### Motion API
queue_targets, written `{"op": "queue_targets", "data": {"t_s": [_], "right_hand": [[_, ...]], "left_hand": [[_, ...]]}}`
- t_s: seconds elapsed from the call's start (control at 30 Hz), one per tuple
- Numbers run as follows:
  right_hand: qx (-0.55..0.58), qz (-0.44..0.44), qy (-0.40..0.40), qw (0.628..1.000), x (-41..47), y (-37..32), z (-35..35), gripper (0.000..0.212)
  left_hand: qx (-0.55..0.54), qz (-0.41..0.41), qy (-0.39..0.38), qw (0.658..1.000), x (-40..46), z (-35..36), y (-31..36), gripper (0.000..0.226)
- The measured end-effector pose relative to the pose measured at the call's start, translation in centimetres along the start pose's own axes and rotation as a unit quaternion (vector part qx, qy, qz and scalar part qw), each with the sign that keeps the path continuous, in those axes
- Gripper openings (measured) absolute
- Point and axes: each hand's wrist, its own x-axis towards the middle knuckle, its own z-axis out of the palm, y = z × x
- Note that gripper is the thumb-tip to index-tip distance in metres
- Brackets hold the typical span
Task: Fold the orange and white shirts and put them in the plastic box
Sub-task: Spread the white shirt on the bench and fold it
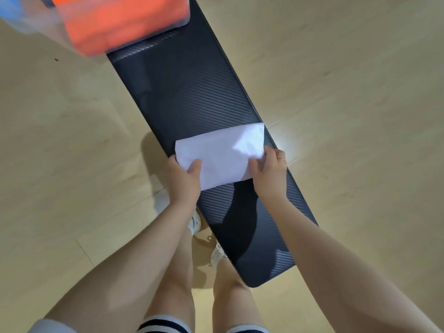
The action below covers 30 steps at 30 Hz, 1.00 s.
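A white shirt (pixel 219 153), folded into a small rectangle, rests on the long black table (pixel 187 92). My left hand (pixel 185 180) grips its near left corner, thumb on top. My right hand (pixel 270 174) grips its near right edge, thumb on top too. At the table's far end stands the clear plastic box (pixel 179 19), blurred, with the folded orange shirt (pixel 120 22) inside it.
The narrow table runs diagonally from the upper left to the lower right over a beige tiled floor (pixel 348 80). My legs and white shoes (pixel 195 223) stand beside its near left edge. Something blue (pixel 9 7) shows at the top left corner.
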Motion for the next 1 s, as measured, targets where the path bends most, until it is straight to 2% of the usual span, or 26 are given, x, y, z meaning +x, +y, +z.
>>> {"op": "queue_targets", "data": {"t_s": [0.07, 0.17, 0.27, 0.37, 0.53, 0.63, 0.8, 0.93, 1.0], "right_hand": [[0.069, 0.072, -0.011, 0.995, 0.1, -0.6, 0.0, 0.045], [0.131, 0.181, -0.031, 0.974, 0.7, -1.3, 0.0, 0.049], [0.252, 0.219, -0.107, 0.936, 0.5, -1.5, -0.9, 0.031], [0.336, 0.197, -0.168, 0.905, -0.9, -1.8, -3.2, 0.022], [0.328, 0.121, -0.219, 0.911, -2.8, -5.7, -8.1, 0.023], [0.340, 0.099, -0.223, 0.908, -3.2, -10.3, -11.6, 0.023], [0.355, 0.050, -0.226, 0.906, -3.3, -19.1, -16.1, 0.042], [0.360, 0.038, -0.208, 0.908, -2.1, -25.5, -16.7, 0.036], [0.362, 0.043, -0.191, 0.911, -1.1, -28.4, -16.0, 0.017]], "left_hand": [[-0.043, -0.059, 0.013, 0.997, 0.4, 0.0, 0.7, 0.039], [-0.093, -0.129, -0.039, 0.987, 0.8, -0.5, 1.0, 0.044], [-0.151, -0.137, -0.112, 0.972, 0.8, -2.2, 0.8, 0.044], [-0.182, -0.111, -0.161, 0.964, -0.6, -4.6, 1.2, 0.047], [-0.192, -0.044, -0.179, 0.964, -4.2, -9.1, 5.2, 0.035], [-0.228, -0.017, -0.166, 0.959, -6.2, -12.2, 9.1, 0.034], [-0.298, 0.009, -0.142, 0.944, -6.6, -17.2, 15.8, 0.032], [-0.322, 0.014, -0.154, 0.934, -4.0, -20.8, 19.7, 0.035], [-0.324, 0.022, -0.161, 0.932, -1.6, -22.6, 21.4, 0.036]]}}
